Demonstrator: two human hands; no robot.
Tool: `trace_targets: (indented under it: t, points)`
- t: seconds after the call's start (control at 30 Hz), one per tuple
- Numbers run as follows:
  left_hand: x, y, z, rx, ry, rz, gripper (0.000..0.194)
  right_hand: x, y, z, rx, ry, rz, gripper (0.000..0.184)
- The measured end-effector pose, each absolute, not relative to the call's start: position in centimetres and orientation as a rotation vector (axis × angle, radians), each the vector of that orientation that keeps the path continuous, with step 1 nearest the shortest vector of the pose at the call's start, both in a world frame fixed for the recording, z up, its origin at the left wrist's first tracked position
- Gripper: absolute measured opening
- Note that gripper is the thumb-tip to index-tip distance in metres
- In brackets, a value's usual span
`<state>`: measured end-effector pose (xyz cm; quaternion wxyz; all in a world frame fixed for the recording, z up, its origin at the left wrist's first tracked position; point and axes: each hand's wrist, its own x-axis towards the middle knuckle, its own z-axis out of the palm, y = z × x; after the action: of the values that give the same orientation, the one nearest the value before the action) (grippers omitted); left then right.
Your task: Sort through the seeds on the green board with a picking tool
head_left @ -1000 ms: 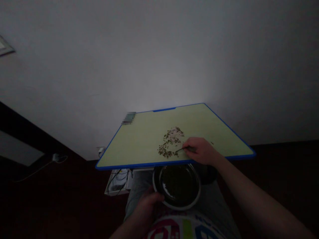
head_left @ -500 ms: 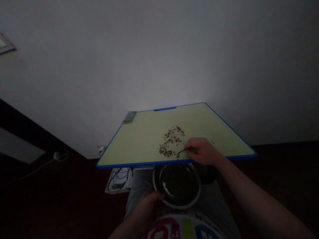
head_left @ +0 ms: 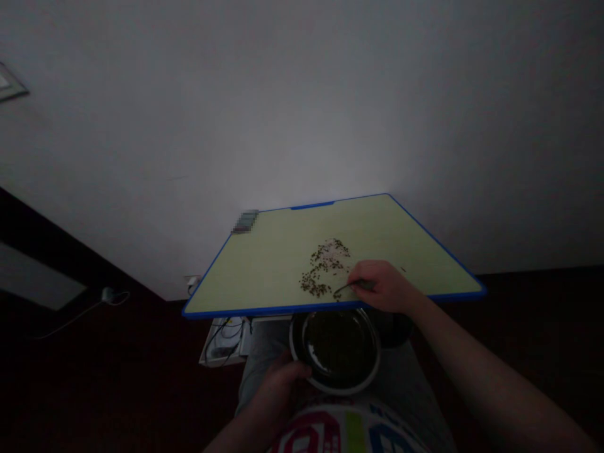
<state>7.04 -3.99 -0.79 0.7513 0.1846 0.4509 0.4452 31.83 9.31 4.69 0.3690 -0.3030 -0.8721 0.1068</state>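
A pale green board with a blue rim juts out in front of me, and a scatter of small dark seeds lies on it. My right hand rests on the board near its front edge, pinched on a thin metal tool whose tip touches the seeds. Below the board's edge my left hand grips the rim of a round dark bowl on my lap. The bowl holds dark seeds.
A white wall fills the view behind the board. Under the board lies a white box with cables. A plug and cord lie on the dark floor to the left. The room is dim.
The tool's tip drew slightly toward the board's front edge through the seeds. My left hand and the bowl have stayed in place.
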Motion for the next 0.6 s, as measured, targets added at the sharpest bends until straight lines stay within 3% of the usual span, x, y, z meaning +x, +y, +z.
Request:
trace_targets:
  t: [0.6]
  points:
    - [7.08,-3.79,-0.53,0.387,0.991,0.963,0.061,31.64,9.20,4.90,-0.705,-2.309,0.291,0.011]
